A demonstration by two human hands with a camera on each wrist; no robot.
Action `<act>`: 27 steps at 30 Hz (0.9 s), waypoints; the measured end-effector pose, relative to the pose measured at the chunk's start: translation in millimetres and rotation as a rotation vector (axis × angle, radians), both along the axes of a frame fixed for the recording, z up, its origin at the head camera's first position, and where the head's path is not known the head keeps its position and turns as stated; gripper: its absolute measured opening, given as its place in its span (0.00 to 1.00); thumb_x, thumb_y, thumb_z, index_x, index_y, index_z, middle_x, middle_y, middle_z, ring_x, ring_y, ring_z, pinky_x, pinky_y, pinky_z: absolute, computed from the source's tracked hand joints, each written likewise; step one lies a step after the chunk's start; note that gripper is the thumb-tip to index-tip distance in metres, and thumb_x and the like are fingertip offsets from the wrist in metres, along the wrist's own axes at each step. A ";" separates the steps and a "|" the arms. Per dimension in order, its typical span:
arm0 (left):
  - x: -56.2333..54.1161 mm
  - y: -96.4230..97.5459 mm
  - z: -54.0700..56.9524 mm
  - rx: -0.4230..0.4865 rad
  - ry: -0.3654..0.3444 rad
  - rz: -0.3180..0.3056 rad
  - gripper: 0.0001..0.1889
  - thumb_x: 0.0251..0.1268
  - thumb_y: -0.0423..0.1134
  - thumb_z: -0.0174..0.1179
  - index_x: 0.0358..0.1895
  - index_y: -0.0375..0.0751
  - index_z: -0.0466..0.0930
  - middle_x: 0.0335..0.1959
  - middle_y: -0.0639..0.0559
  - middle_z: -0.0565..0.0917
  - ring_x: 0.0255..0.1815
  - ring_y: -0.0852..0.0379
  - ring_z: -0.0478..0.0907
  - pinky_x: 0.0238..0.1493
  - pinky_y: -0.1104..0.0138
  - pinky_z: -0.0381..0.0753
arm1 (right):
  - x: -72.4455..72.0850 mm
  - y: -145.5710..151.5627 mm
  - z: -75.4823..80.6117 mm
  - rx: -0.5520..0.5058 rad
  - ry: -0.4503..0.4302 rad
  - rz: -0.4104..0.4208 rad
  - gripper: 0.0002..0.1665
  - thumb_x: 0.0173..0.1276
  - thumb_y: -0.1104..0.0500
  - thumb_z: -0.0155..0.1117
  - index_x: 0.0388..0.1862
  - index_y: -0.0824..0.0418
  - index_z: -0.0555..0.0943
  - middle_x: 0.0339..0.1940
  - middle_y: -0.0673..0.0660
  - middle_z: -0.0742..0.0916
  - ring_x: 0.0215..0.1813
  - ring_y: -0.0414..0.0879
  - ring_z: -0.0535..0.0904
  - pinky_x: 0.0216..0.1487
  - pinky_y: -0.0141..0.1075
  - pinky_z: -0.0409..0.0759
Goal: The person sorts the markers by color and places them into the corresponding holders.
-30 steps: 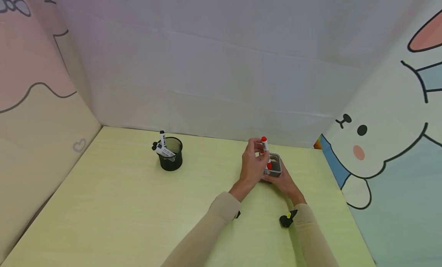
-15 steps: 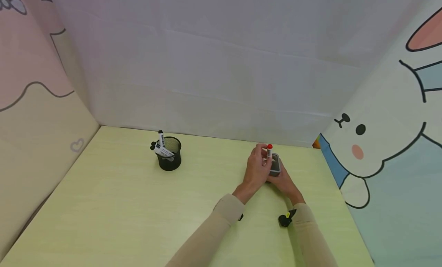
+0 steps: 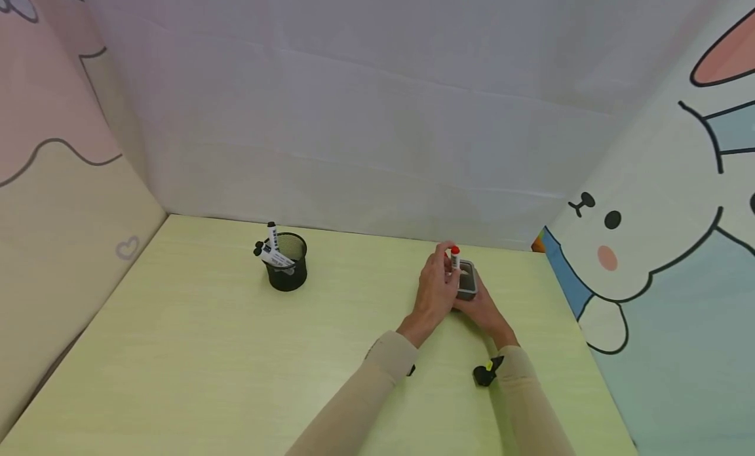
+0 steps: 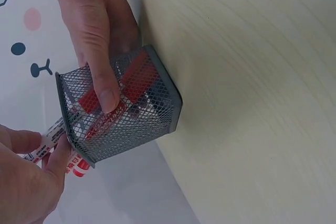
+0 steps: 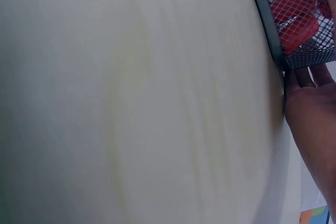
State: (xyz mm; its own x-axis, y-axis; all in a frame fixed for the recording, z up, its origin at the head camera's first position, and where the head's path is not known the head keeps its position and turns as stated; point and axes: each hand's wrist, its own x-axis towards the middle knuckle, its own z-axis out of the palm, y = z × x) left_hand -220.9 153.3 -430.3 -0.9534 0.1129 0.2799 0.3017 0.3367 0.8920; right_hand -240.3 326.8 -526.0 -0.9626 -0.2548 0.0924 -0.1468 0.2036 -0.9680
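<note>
My left hand (image 3: 433, 292) pinches a white marker (image 4: 51, 139) between thumb and fingers at the mouth of a square dark mesh pen holder (image 4: 131, 129). That marker's red end (image 3: 455, 251) points up in the head view. My right hand (image 3: 482, 310) grips the holder from the side, its thumb (image 4: 104, 90) across the mesh in the left wrist view. Red markers (image 4: 139, 77) lie inside, seen through the mesh. Another red-ended marker (image 4: 80, 167) sticks out of the mouth beside my left fingers. In the right wrist view, the holder (image 5: 273, 35) shows only partly.
A round black mesh cup (image 3: 288, 277) with several black-capped markers (image 3: 274, 249) stands further left on the pale yellow table (image 3: 236, 358). A white back wall (image 3: 354, 115) and a cartoon-printed side panel (image 3: 666, 246) bound the table.
My left hand has moved slightly right and down, lowering the marker into the holder; its lower end now hides behind my hand. My right hand still holds the holder.
</note>
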 end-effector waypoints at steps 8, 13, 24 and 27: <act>0.2 4.8 -1.1 -0.025 0.016 0.059 0.19 0.74 0.31 0.60 0.65 0.39 0.73 0.44 0.44 0.81 0.42 0.52 0.79 0.47 0.64 0.82 | 0.2 0.1 -0.7 0.047 -0.006 -0.023 0.53 0.68 0.70 0.70 0.84 0.58 0.50 0.76 0.68 0.68 0.69 0.47 0.68 0.62 0.23 0.69; 0.0 7.6 0.0 -0.050 -0.014 0.075 0.16 0.73 0.31 0.61 0.60 0.37 0.76 0.46 0.42 0.82 0.44 0.50 0.81 0.51 0.61 0.82 | 0.5 0.2 -2.5 0.030 -0.020 -0.025 0.54 0.68 0.68 0.71 0.84 0.57 0.50 0.77 0.68 0.66 0.70 0.49 0.67 0.62 0.23 0.69; 0.6 11.6 4.1 -0.115 -0.152 0.069 0.15 0.71 0.29 0.63 0.58 0.34 0.76 0.49 0.41 0.84 0.49 0.48 0.82 0.52 0.61 0.83 | 0.9 0.1 -0.2 0.066 -0.023 -0.035 0.54 0.68 0.66 0.71 0.84 0.57 0.49 0.79 0.67 0.65 0.73 0.55 0.65 0.62 0.22 0.68; 1.6 12.4 5.3 -0.126 -0.159 0.089 0.16 0.70 0.29 0.65 0.57 0.34 0.75 0.49 0.41 0.83 0.49 0.46 0.82 0.52 0.60 0.83 | 1.4 -1.5 2.4 0.058 -0.039 -0.034 0.54 0.69 0.69 0.69 0.84 0.57 0.49 0.78 0.67 0.66 0.71 0.52 0.66 0.62 0.22 0.68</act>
